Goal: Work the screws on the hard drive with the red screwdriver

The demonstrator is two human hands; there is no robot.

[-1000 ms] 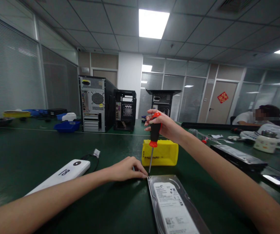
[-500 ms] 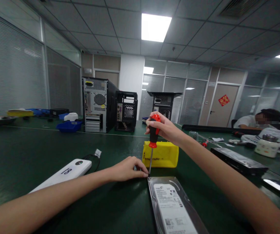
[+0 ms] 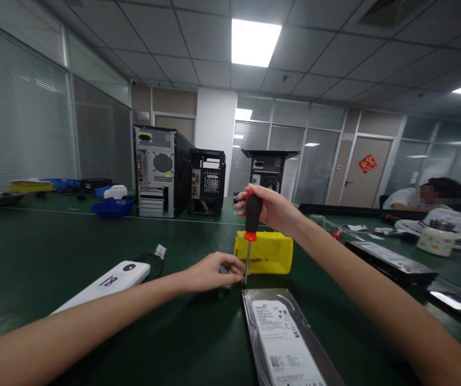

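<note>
A screwdriver [image 3: 253,213] with a black and red handle stands nearly upright, my right hand [image 3: 273,206] wrapped round its grip. Its tip meets the far left corner of a silver hard drive [image 3: 284,343] with a white label, lying flat on the green table. Just left of the shaft is my left hand [image 3: 214,272], thumb and forefinger apart at that corner. Whether those fingertips touch the shaft I cannot tell. Behind the shaft lies a yellow bin [image 3: 273,254], partly covered by my hands.
A white power bank marked 18 [image 3: 108,281] lies left, with a cable. Computer cases [image 3: 156,171] and a blue tray [image 3: 113,208] stand farther back. On the right are another drive [image 3: 391,262], a phone [image 3: 458,305] and a jar [image 3: 437,238]. A person [image 3: 423,195] sits beyond.
My left thumb and forefinger, earlier together at the drive's corner, have parted and lifted slightly. The right hand's fingers have shifted around the screwdriver handle, which stays at the corner.
</note>
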